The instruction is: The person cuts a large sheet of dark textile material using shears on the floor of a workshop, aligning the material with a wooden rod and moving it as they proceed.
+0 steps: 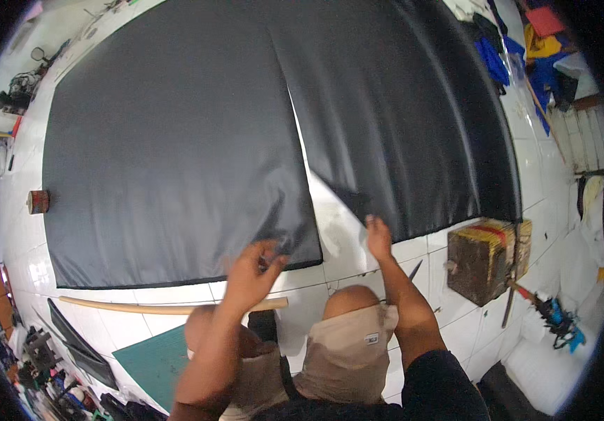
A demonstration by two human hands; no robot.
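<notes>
A large black sheet with a leather-like sheen lies on the floor, split lengthwise into a left piece (pixel 162 154) and a right piece (pixel 386 112). The slit widens towards me, showing white tiles. My right hand (pixel 378 237) pinches the near inner corner of the right piece, which is lifted and folded back. Over the near edge of the left piece hovers my left hand (pixel 249 270), fingers curled and thumb apart, slightly blurred. I see nothing held in it, and whether it touches the sheet is unclear. Wrinkles run through the sheet beside it.
A worn box-shaped block (pixel 477 266) stands at the right piece's near corner. A can (pixel 37 202) sits by the left edge. A wooden strip (pixel 169 306) and a green mat (pixel 151 358) lie near my knees. A dark pointed object (pixel 415 270) rests right of my knee.
</notes>
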